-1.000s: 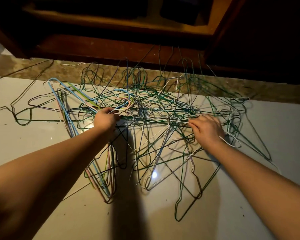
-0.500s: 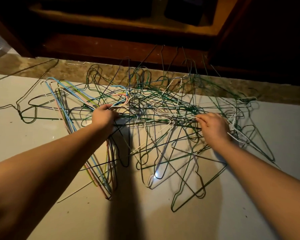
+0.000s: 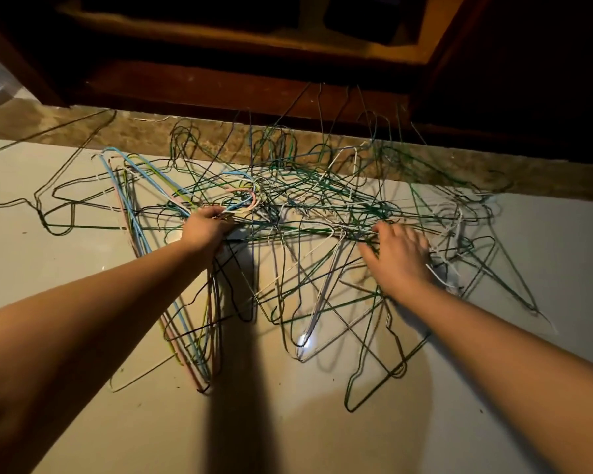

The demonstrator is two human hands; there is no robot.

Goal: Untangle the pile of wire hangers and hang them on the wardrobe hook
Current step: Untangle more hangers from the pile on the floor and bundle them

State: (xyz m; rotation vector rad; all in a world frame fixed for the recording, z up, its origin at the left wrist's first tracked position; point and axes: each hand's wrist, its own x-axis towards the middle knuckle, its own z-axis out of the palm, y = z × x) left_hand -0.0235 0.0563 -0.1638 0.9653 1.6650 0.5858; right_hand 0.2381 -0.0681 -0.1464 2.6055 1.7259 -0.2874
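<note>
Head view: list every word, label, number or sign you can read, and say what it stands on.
None: no readable text on the wire hangers, the floor or the wooden wardrobe; the dark shapes inside it are too dim to tell.

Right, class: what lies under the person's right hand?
Tangled green and white wire hangers on the pale glossy floor, beneath the spread right hand. Which wires its palm touches is hidden.
</note>
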